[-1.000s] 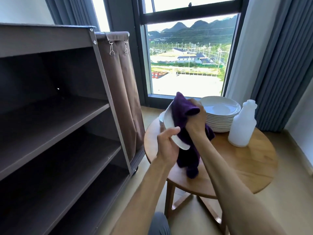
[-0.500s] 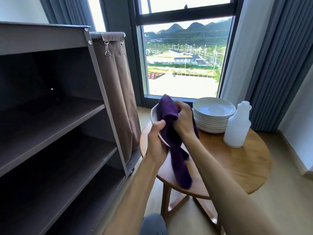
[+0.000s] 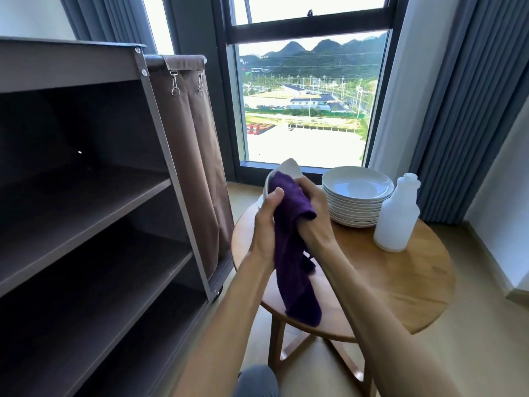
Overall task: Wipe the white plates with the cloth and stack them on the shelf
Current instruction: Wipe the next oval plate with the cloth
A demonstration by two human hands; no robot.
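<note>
Shelves [image 3: 94, 196] on the left stand bare of plates as far as the view shows, so no plate appears stacked yet; the task looks to be at its start. A stack of white plates [image 3: 356, 196] waits on the far side of the round wooden table [image 3: 400, 282], just beside a white bottle [image 3: 396, 216] to its right. One plate [image 3: 289, 167] is up on edge above the table's left side, mostly hidden by the purple cloth [image 3: 292, 239], whose tail hangs down toward the near table edge. The left hand [image 3: 267, 222] grips the plate's left rim, thumb raised against the cloth. The right hand [image 3: 313, 213] is curled around the bunched cloth, pressing it to the plate's face. Both forearms reach in from the near side, converging at the plate. Wiping this one, shelving it and working through the stack all remain.
</note>
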